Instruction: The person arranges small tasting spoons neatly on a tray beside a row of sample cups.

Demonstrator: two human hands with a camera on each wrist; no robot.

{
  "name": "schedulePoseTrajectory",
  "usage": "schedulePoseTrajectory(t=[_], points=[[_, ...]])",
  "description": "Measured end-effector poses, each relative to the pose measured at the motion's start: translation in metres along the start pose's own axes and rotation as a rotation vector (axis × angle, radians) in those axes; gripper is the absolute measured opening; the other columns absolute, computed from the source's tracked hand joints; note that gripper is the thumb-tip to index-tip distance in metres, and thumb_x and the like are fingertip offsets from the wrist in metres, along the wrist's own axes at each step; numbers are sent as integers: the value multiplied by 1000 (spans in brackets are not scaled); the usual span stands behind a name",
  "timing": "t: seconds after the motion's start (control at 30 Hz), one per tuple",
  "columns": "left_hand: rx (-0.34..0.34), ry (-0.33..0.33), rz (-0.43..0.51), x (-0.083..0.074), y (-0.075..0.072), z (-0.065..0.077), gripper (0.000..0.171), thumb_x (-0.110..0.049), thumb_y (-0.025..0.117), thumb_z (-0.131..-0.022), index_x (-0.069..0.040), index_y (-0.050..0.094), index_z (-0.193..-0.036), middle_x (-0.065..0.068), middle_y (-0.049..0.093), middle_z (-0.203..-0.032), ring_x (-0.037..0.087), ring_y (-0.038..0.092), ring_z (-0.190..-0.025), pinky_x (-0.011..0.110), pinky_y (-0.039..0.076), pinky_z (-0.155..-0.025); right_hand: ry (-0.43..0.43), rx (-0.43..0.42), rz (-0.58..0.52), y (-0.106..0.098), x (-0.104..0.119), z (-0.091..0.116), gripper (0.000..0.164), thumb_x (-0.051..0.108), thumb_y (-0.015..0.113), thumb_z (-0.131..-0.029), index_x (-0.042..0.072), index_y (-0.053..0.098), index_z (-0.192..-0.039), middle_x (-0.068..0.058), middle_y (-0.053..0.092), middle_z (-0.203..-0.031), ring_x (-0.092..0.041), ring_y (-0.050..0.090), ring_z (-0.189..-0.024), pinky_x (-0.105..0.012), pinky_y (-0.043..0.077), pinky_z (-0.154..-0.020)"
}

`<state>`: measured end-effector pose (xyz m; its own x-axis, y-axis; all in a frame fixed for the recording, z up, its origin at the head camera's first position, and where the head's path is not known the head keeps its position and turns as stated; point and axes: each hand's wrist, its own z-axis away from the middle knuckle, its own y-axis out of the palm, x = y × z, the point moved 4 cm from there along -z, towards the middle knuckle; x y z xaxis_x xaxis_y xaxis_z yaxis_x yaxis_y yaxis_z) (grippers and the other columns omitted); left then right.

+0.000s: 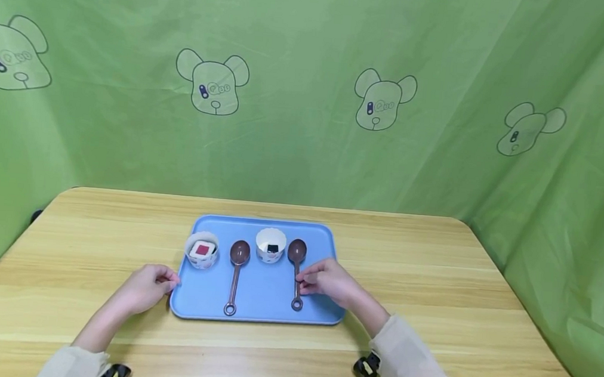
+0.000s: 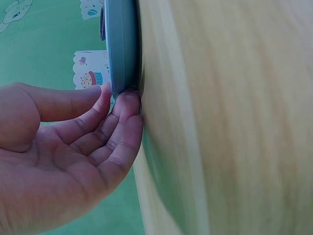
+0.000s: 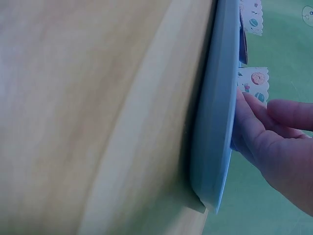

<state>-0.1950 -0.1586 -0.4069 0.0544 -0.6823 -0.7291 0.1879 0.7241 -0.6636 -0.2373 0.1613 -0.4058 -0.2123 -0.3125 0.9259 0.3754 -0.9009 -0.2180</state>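
Observation:
In the head view, a blue tray (image 1: 265,296) holds two brown spoons and two patterned paper cups. The person's left hand (image 1: 149,288) is at the tray's left edge. Its fingers curl in against the rim, with the thumb close above, as the left wrist view shows. Over the handle of the right spoon (image 1: 297,251) is the right hand (image 1: 330,284), fingertips on either side of the handle. This spoon lies bowl-away on the tray, partly covered by the fingers. The left spoon (image 1: 239,253) lies between the left cup (image 1: 202,262) and the right cup (image 1: 270,254).
Inside the left cup sits a white piece with a red square (image 1: 202,250); the right cup contains a white piece with a black patch (image 1: 273,249). The tray stands on a wooden table (image 1: 409,252). A green curtain (image 1: 294,152) with bear drawings hangs behind.

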Motion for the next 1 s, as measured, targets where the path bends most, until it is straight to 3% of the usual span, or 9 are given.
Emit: schedulePoseTrajectory(t=[1.0], points=[[7, 8, -9, 0, 0, 2, 13, -1, 50, -89, 6, 61, -92, 8, 61, -84, 19, 52, -75, 35, 45, -68, -36, 54, 81, -1, -1, 9, 24, -11, 43, -86, -20, 56, -104, -27, 61, -99, -27, 64, -75, -35, 52, -73]])
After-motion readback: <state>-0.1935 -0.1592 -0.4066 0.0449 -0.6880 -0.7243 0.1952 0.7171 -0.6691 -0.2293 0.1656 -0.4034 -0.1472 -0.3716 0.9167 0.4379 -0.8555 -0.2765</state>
